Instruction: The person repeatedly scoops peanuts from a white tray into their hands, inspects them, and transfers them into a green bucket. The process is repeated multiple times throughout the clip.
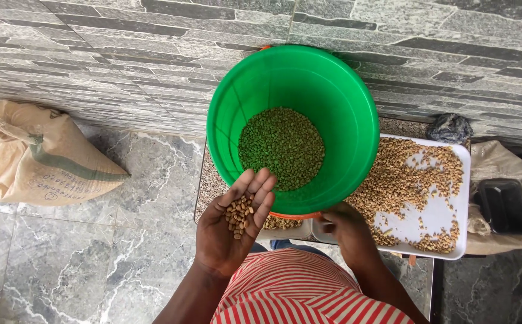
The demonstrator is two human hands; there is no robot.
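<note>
Left hand: lying palm up and cupped, fingers pressed together, cradling a small heap of tan beans; being held level so nothing is rolling off, fingertips pointing toward the near rim of the bucket.

Right hand: hovering at the near left corner of the white tray, fingers curled toward the thumb as if pinching at a bean; hard to tell whether anything is actually gripped.

Green plastic bucket: standing upright on the small table, right up against the stone wall; holding a shallow layer of beans looking green under the tinted light, covering only the bottom.

White tray: sitting on the right side of the table, its left edge tucked under the bucket; carrying tan beans spread thin, crowding the left and far edges, bare white patches showing in the middle and toward the near right corner, apparently from being picked over.

Small table: speckled top, mostly hidden beneath bucket and tray.

Sack: beige woven, lying slumped on the marble floor at the foot of the stone wall, well apart from the table.

Black tray: resting on a pale cloth to the right of the table.

Dark crumpled bag: wedged by the wall beyond the far edge of the white tray.

Red-and-white striped shirt: showing at the lower edge, worn by the person.
</note>
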